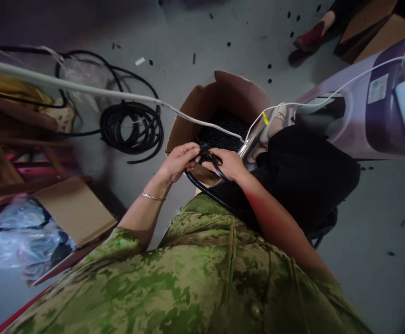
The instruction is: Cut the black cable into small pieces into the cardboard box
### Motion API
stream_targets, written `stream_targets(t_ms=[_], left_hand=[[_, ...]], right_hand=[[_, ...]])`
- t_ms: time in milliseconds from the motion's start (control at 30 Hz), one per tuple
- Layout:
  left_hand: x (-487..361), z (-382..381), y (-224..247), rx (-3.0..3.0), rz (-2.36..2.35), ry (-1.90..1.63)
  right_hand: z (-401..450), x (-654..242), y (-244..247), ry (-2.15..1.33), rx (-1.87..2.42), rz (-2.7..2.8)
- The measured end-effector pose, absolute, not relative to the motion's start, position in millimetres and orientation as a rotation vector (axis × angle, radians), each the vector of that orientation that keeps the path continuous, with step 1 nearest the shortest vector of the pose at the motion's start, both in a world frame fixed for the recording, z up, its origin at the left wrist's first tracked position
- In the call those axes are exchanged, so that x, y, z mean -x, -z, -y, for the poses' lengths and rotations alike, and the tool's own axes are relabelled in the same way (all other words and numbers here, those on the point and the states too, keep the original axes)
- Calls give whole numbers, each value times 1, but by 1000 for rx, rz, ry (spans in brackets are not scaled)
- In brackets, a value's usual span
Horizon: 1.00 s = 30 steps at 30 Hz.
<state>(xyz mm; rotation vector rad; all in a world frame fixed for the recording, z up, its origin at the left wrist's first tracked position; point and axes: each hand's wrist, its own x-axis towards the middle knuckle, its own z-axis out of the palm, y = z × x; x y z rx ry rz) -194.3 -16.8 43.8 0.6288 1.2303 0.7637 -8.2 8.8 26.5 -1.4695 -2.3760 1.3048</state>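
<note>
My left hand [182, 161] pinches a small dark piece at the near rim of a cardboard box [184, 111]. Facing it, my right hand [226, 164] has its fingers curled round a black ribbed tube [207, 191], which loops under both hands and runs back across my lap. The small black part [205, 150] between the fingertips is too dark to make out. Inside the box lies a heap of small black pieces [226, 130]. A shiny metal tube [247, 144] with a white cord [202, 121] attached stands just right of my right hand.
Coiled black hose [131, 127] lies on the floor to the left. Behind it is a clear plastic bag [84, 76]. A purple-and-white appliance [358, 102] stands at right. An open carton with plastic bags [24, 232] sits at lower left. Another person's shoe [310, 39] shows top right.
</note>
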Motion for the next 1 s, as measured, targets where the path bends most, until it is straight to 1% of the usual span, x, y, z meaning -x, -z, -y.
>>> stream_targets(t_ms=[200,467,1000], left_hand=[[199,18,-41,-608,-1184,-770],[194,20,-24,-499,-1214,-803],[190,15,-7,-415,-1266,-764]], right_hand=[[-6,6,-33,-1225,1582,2474],[-5,13,-32,-1106,1699,2615],[-6,16,-25,-1193,1763,2565]])
